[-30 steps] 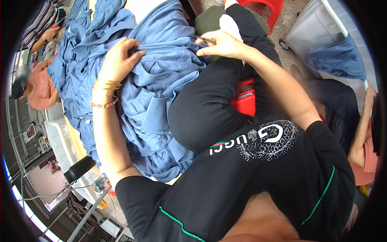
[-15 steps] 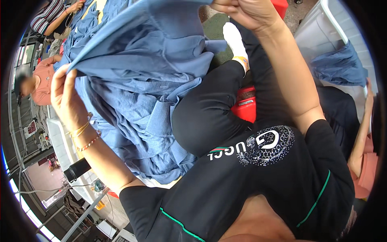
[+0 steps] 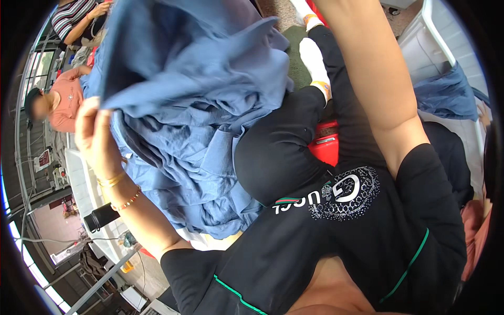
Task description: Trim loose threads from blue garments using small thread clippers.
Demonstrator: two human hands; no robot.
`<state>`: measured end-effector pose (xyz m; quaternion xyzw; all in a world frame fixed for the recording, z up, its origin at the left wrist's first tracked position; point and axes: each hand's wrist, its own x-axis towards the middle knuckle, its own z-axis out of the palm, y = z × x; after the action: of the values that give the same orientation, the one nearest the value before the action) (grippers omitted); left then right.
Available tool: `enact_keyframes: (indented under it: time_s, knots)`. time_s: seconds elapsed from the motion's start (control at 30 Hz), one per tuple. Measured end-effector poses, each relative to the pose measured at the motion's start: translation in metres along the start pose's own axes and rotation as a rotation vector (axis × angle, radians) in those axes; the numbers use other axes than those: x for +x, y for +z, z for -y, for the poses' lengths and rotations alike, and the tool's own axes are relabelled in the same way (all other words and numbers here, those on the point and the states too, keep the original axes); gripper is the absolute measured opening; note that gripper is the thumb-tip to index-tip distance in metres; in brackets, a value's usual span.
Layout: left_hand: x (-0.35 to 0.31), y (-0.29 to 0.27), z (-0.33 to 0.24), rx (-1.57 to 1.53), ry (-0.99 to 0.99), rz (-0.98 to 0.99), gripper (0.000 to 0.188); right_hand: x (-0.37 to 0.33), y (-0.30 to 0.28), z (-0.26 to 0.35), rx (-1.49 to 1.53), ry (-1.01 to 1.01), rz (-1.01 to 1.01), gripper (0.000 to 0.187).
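Observation:
My left hand [image 3: 97, 137] is raised at the left, fingers closed on the edge of a blue garment [image 3: 189, 58]. The garment is lifted and spread, smeared by motion at its left side, and its upper part runs out at the top edge. My right arm [image 3: 367, 58] stretches up to the top edge, where the hand is cut off. Under the lifted garment lies a heap of crumpled blue garments [image 3: 194, 173], reaching against my bent leg [image 3: 283, 152].
A red plastic seat [image 3: 324, 149] shows between my legs. At the right, a white bin [image 3: 446, 31] has blue cloth [image 3: 446, 92] over its side. Two people are at the upper left, one in a salmon top [image 3: 68, 102], one in stripes [image 3: 73, 21]. A black cylinder [image 3: 101, 217] stands out near my left forearm.
The garment has swung and folded over, its taut upper edge now slack. My right hand has moved up out of view. At the right, the other person's hand and forearm have shifted.

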<state>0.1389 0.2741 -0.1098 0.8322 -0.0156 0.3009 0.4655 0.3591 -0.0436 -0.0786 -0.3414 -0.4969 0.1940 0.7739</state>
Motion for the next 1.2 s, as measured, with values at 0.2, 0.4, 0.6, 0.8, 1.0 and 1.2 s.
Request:
enact_keyframes:
  time_s: [0.2, 0.4, 0.6, 0.8, 1.0, 1.2]
  knots:
    - [-0.032, 0.052, -0.008, 0.512, 0.062, 0.732, 0.015, -0.098, -0.014, -0.029, -0.520, 0.405, -0.106, 0.022]
    - [-0.010, 0.071, 0.009, 0.474, -0.005, 0.863, 0.018, -0.157, 0.020, -0.037, -0.459, 0.574, 0.212, 0.013]
    - [0.004, 0.096, -0.020, 0.261, 0.104, 0.899, 0.022, -0.175, 0.060, -0.071, -0.167, 0.510, 0.379, 0.011]
    - [0.007, 0.124, -0.001, 0.323, 0.128, 0.782, 0.022, -0.177, 0.086, -0.074, 0.055, 0.534, 0.365, 0.008]
    - [-0.024, 0.125, 0.020, 0.298, -0.019, 1.117, 0.031, -0.179, 0.074, -0.083, -0.069, 0.491, 0.458, 0.016]
    - [-0.038, 0.126, 0.027, 0.304, 0.115, 1.043, 0.025, -0.196, -0.008, -0.141, -0.717, 0.514, -0.219, 0.053]
